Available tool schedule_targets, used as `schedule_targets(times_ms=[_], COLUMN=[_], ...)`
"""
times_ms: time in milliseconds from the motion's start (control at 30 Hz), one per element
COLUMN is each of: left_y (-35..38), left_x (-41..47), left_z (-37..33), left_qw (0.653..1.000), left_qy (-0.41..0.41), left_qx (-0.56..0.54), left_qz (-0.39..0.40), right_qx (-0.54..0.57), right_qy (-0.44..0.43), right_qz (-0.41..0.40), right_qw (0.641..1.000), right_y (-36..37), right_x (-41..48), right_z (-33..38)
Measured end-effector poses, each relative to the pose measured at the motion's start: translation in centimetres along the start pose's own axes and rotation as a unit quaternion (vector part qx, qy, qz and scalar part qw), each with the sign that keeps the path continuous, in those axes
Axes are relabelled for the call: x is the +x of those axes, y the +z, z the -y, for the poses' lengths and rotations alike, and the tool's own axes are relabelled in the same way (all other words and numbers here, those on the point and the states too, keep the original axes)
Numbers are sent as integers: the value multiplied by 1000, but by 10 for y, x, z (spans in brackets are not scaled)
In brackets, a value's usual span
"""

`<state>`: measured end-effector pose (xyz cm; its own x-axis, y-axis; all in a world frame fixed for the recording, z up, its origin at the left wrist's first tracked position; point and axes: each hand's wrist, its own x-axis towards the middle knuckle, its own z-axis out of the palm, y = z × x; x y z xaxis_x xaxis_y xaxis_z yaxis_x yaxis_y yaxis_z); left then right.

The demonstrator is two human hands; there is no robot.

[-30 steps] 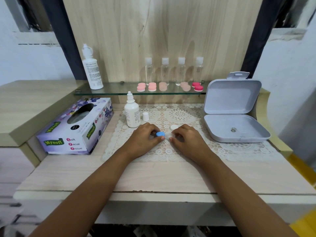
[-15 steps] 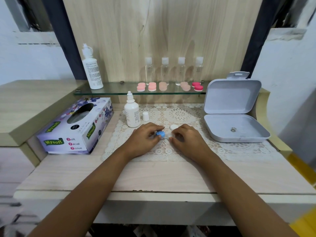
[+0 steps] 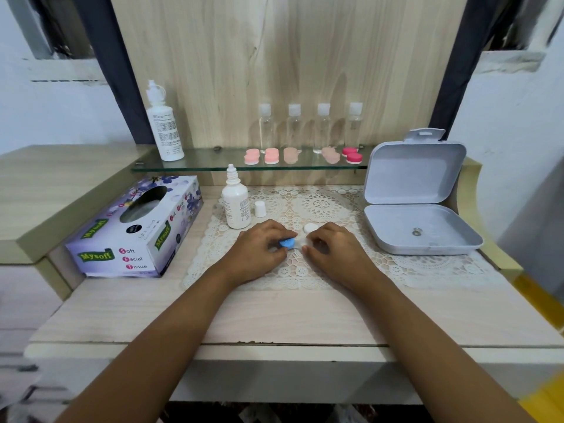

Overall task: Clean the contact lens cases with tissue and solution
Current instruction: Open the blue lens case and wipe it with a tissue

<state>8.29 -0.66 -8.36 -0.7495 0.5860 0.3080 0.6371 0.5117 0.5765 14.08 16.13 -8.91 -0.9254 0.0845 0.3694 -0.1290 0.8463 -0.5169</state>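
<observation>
On the lace mat (image 3: pixel 320 270) lies a white contact lens case, mostly hidden between my hands. My left hand (image 3: pixel 259 248) pinches its blue cap (image 3: pixel 287 242), which sits tilted on the case. My right hand (image 3: pixel 332 251) grips the white end of the case (image 3: pixel 300 242) with curled fingers. A loose white cap (image 3: pixel 310 228) lies just behind my right fingers. The small solution bottle (image 3: pixel 235 201) stands uncapped behind my left hand, its little white cap (image 3: pixel 260 208) beside it. The tissue box (image 3: pixel 134 230) sits at the left.
An open grey plastic box (image 3: pixel 421 221) stands at the right of the mat. On the glass shelf (image 3: pixel 189 166) are a tall white bottle (image 3: pixel 163 123), several clear bottles (image 3: pixel 308 126) and several pink lens cases (image 3: pixel 302 155).
The blue cap has turned and tilted slightly under my left fingers. Both hands stay in nearly the same place on the mat.
</observation>
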Motion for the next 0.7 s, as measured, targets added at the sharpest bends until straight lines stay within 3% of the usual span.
schedule_targets(times_ms=[200,567,700], left_y=[0,2,0], left_x=[0,4,5], left_z=[0,2,7], left_qw=[999,998,999], left_qy=[-30,-20,-7], left_qx=[-4,47,36], left_qz=[16,-40,13], right_qx=[-5,-5,-9], right_qy=[-2,-1,-5], right_qz=[-1,2,4], right_qw=[1000,1000,1000], right_y=[0,1,1], right_x=[0,1,0], right_z=[-1,-2,-2])
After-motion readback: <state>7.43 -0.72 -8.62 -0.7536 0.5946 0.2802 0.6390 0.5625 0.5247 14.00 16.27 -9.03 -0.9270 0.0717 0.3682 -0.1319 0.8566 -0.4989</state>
